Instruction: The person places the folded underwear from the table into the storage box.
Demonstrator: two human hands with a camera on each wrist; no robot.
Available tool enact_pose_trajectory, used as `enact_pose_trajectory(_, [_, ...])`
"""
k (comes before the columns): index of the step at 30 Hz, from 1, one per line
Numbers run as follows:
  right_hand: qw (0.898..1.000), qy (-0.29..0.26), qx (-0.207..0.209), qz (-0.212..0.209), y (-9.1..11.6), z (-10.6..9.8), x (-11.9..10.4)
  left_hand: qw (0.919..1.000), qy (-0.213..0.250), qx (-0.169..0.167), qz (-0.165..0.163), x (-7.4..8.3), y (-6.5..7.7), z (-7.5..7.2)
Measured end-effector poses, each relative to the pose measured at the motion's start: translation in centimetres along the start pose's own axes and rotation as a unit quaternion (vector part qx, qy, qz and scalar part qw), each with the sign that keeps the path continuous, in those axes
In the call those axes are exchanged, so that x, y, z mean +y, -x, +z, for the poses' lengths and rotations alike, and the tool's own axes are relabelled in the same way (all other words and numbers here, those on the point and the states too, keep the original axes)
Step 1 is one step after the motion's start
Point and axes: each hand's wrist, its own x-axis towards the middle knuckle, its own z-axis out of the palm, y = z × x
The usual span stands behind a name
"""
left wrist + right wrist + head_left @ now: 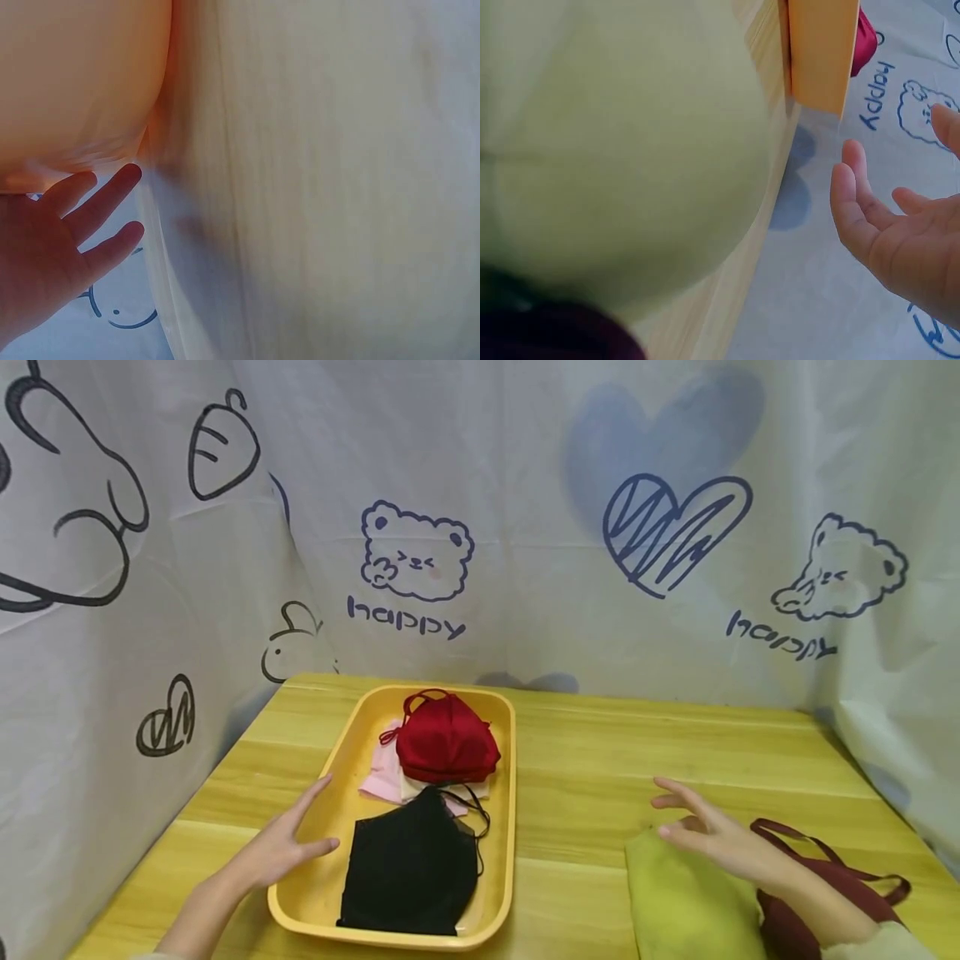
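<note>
A yellow plastic tray (512, 827) holds a folded black garment (412, 868) with thin straps and a shiny red garment (447, 739) with thin ties. Pale pink cloth (385, 768) lies partly under the red one. My left hand (281, 847) is at the tray's left rim, its fingers and thumb spread and holding nothing. To the right, a yellow-green folded cloth (686, 902) lies below my right hand (712, 835), whose fingers are loosely extended with nothing in them. In the right wrist view this cloth (630, 150) fills much of the picture.
A maroon garment (832, 881) with straps lies at the right, partly behind my right forearm. Bare wood tabletop (570, 793) shows between the tray and the yellow-green cloth. White sheeting (525, 610) with drawings hangs behind and on both sides.
</note>
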Motion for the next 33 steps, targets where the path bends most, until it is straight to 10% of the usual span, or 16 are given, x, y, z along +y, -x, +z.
enact_pose_trajectory(21, [0.996, 0.066, 0.045, 0.025, 2.5, -1.6, 4.3, 1.0, -0.002, -0.004, -0.002, 0.0, 0.0, 0.0])
enact_pose_trajectory(33, [0.991, 0.131, -0.015, -0.037, 3.1, -1.1, 6.9, 1.0, -0.001, -0.004, -0.002, -0.1, -0.2, 0.1])
